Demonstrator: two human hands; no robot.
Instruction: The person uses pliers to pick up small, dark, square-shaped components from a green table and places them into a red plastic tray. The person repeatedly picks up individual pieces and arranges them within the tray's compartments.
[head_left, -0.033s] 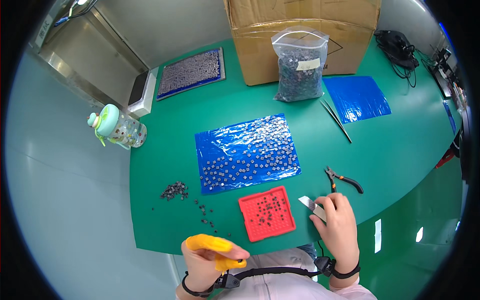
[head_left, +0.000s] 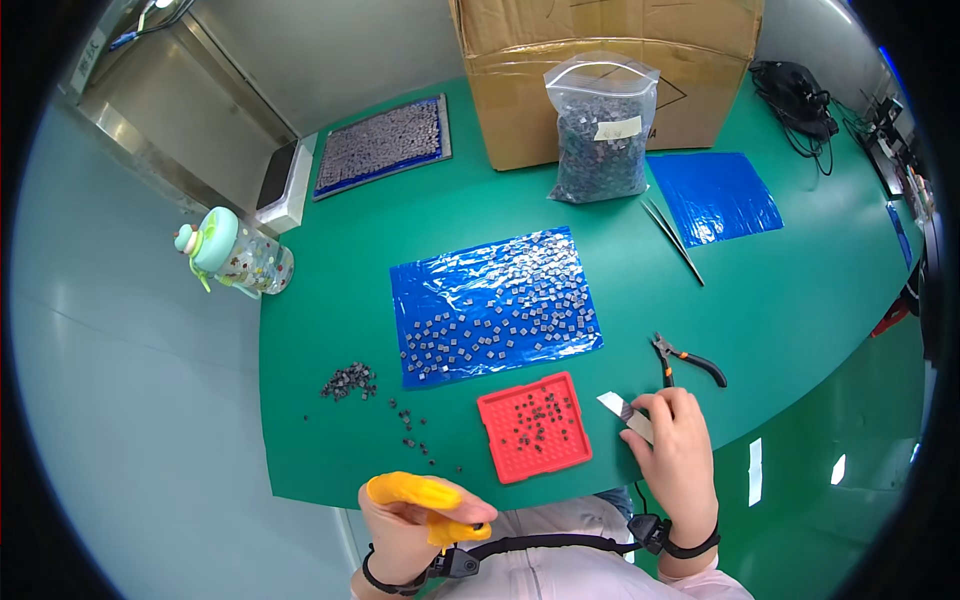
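Note:
My right hand (head_left: 672, 440) is shut on a small flat white-grey strip (head_left: 620, 408) and rests on the green mat just right of a red grid tray (head_left: 500, 455). The tray holds several small dark parts. My left hand (head_left: 415, 520) wears orange finger cots and hovers off the mat's front edge, close to my body. Its fingers are curled with thumb and forefinger together; whether anything sits between them is unclear. Behind the tray lies a blue plastic sheet (head_left: 440, 285) strewn with several small grey square parts.
Black-handled pliers (head_left: 690, 362) lie beyond my right hand, with tweezers (head_left: 672, 240) farther back. At the back are a bag of dark parts (head_left: 600, 130), a cardboard box (head_left: 600, 40), a second blue sheet (head_left: 712, 195) and a parts tray (head_left: 382, 145). A bottle (head_left: 235, 260) and loose dark parts (head_left: 350, 380) are at the left.

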